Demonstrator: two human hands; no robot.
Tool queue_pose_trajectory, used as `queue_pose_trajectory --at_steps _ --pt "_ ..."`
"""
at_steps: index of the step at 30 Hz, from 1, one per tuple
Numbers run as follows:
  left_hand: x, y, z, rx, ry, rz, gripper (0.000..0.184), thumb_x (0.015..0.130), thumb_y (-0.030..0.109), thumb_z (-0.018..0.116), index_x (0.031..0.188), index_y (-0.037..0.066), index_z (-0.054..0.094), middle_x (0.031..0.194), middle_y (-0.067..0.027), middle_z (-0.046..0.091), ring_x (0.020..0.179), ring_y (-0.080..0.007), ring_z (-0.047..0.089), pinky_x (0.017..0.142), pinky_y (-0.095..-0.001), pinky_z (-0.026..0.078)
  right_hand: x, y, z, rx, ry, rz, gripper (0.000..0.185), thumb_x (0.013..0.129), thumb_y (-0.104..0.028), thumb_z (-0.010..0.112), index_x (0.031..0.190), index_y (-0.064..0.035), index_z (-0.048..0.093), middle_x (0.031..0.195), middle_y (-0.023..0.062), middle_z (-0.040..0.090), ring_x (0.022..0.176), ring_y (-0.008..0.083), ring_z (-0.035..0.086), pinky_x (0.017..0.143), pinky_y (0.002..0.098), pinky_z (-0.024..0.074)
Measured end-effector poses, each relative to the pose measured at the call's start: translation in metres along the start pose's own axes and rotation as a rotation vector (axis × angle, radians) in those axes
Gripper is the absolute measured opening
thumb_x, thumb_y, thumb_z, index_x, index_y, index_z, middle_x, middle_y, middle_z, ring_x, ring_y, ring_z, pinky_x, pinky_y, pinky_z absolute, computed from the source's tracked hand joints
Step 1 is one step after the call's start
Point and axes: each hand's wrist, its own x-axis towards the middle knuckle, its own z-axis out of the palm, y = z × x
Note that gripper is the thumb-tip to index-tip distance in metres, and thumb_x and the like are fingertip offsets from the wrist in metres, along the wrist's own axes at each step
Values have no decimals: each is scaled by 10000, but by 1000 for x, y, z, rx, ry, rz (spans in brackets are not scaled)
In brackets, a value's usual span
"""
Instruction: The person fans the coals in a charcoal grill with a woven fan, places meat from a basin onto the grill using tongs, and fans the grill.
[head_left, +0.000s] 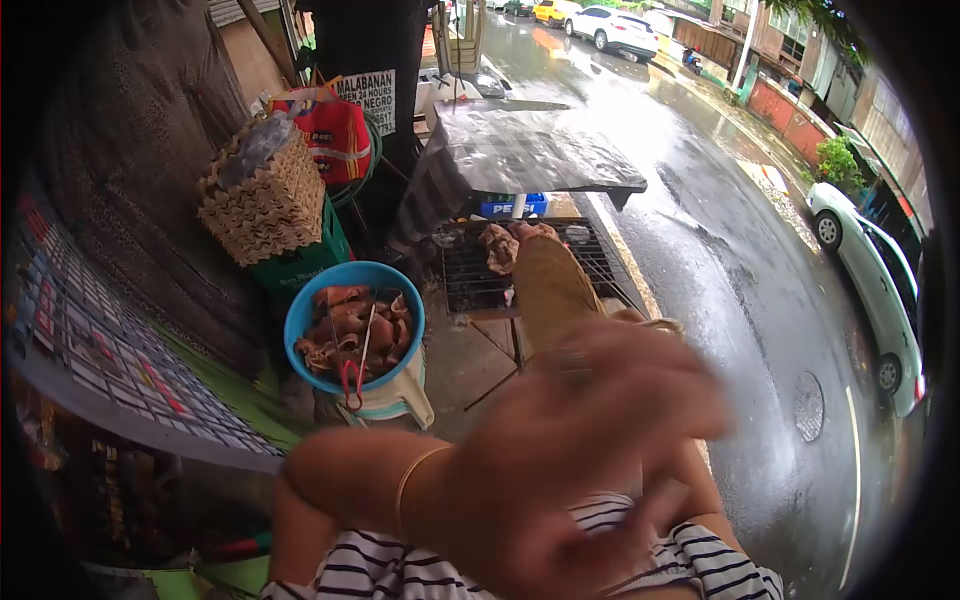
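My left hand (585, 430), smeared by motion, crosses close in front of the camera; its fingers do not show clearly. A thin bracelet circles its wrist. Behind it, only a bit of my right hand (632, 315) shows, at the lower end of a brown piece of cardboard (552, 285). The cardboard reaches over a black charcoal grill (470, 290), covering part of the grate. Pieces of meat (498, 250) lie on the grill. To the left, a blue basin (293, 335) holds raw meat (340, 325), with red-handled tongs (351, 378) resting on it.
The basin stands on a whitish stool or bucket (410, 390). Egg trays (262, 190) are stacked on a green crate (300, 265). Behind the grill is a covered table (540, 150) with a blue Pepsi crate (515, 206) beneath. A wet road (720, 290) with parked cars runs at right.
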Motion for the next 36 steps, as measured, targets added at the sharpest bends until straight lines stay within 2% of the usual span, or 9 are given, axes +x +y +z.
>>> queue_pose_trajectory --at_steps 14,20,24,25,27,29,30,31,36 --pt "35 11 177 -128 -536 -197 238 813 63 556 1002 -70 613 992 -258 641 839 -314 619 768 -399 472 8 5 -83 -68 174 -178 247 797 -172 760 955 -51 614 789 79 635 727 168 608 652 303 479" --pt "25 18 190 -396 -215 -326 231 842 83 543 984 -73 637 966 -271 659 776 -321 641 714 -401 485 -18 -4 -106 -76 -415 -470 343 778 -245 792 1006 -62 613 909 65 647 770 194 620 677 324 496" --pt "-65 -3 168 -591 162 -573 233 879 87 514 1000 -66 641 918 -270 668 701 -325 654 664 -394 509 36 0 -163 303 -151 -4 373 801 -152 744 1101 12 597 996 155 668 812 223 670 706 331 552" --pt "-120 -16 159 -586 365 -822 367 847 180 557 1049 -121 609 1012 -246 664 896 -306 650 813 -364 501 68 45 -156 228 24 -223 247 843 -117 670 1039 11 592 985 162 670 721 249 673 640 346 552" --pt "-223 -56 166 180 777 -1248 354 912 219 549 1174 -17 580 1118 -179 657 999 -261 643 858 -348 486 47 8 -149 -297 -184 -33 166 838 -93 647 979 -22 593 1032 157 655 839 252 664 706 367 533" --pt "-339 -47 185 1045 88 -2169 500 830 245 662 1249 0 544 1207 -233 600 1172 -361 553 968 -421 450 30 40 -123 -229 -622 -225 211 807 -62 649 1012 -64 601 1079 133 624 1135 222 543 904 377 450" --pt "-403 -29 194 1048 -426 -2174 505 800 227 691 1226 -13 564 1184 -247 606 1133 -387 570 972 -429 455 26 31 -125 -119 -681 -370 289 766 -111 729 1021 -67 600 1006 105 626 983 214 588 825 365 485" --pt "-385 2 213 757 -30 -2115 453 779 188 698 1167 -25 601 1172 -256 607 1122 -401 571 961 -441 458 32 31 -123 -10 -644 -328 322 752 -108 749 1033 -66 597 977 98 631 928 217 613 801 370 502" --pt "-345 -33 198 1135 385 -1625 606 764 128 718 1298 -42 488 1270 -278 534 1176 -402 528 951 -453 459 54 24 -83 -187 -275 -228 408 748 -184 765 1078 -45 569 925 180 654 851 349 663 762 427 526"
